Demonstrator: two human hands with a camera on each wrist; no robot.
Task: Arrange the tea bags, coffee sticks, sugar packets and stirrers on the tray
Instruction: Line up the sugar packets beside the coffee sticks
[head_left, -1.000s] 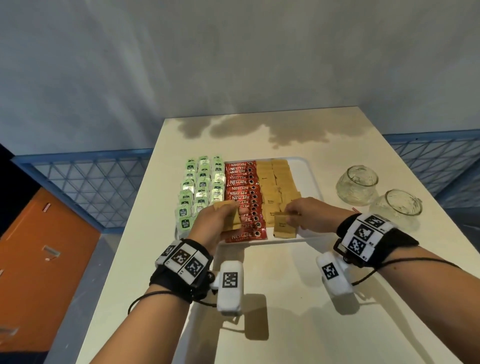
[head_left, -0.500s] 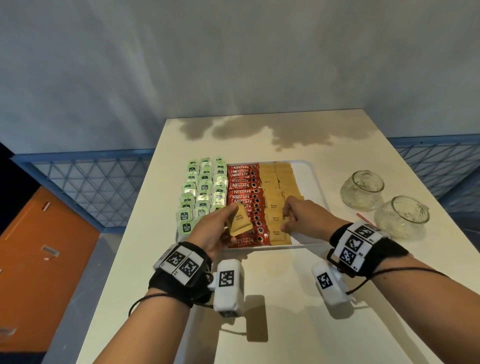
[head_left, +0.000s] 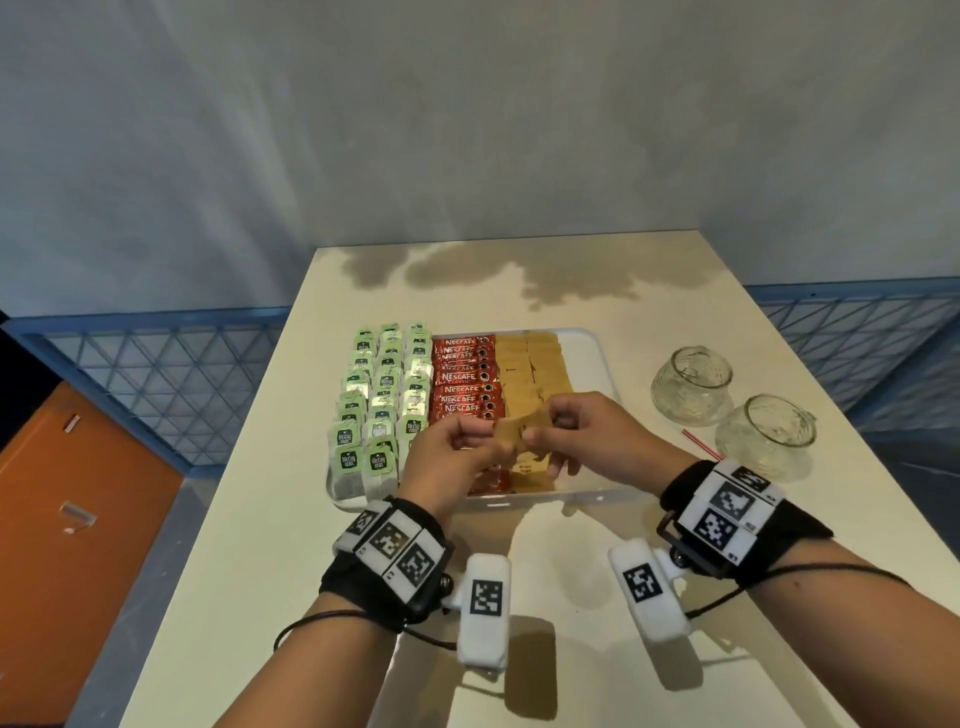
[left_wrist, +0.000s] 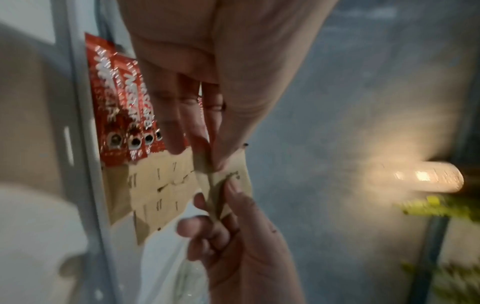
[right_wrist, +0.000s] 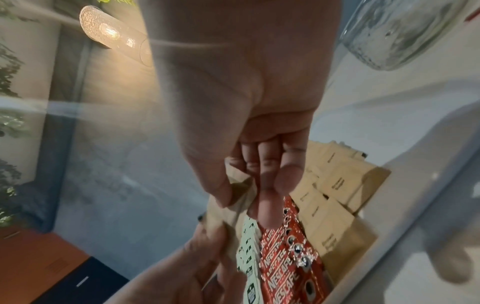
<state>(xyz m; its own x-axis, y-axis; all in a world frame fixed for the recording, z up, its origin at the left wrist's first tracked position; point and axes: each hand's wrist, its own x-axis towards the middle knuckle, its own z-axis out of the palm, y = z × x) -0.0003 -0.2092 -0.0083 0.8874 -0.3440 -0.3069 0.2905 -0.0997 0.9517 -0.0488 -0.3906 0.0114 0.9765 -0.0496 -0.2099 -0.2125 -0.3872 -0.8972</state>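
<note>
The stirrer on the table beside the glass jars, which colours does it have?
The stirrer is striped red and white, seen best in the head view.

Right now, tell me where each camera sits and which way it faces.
Head: above the table, looking down at the tray; both forearms, left hand and right hand show.
Left wrist: under the left wrist, looking along the palm at the sugar packet; both hands show.
Right wrist: under the right wrist, looking along the palm at the tray; both hands show.
Shared: all three show both hands pinching the sugar packet over the coffee sticks.
</note>
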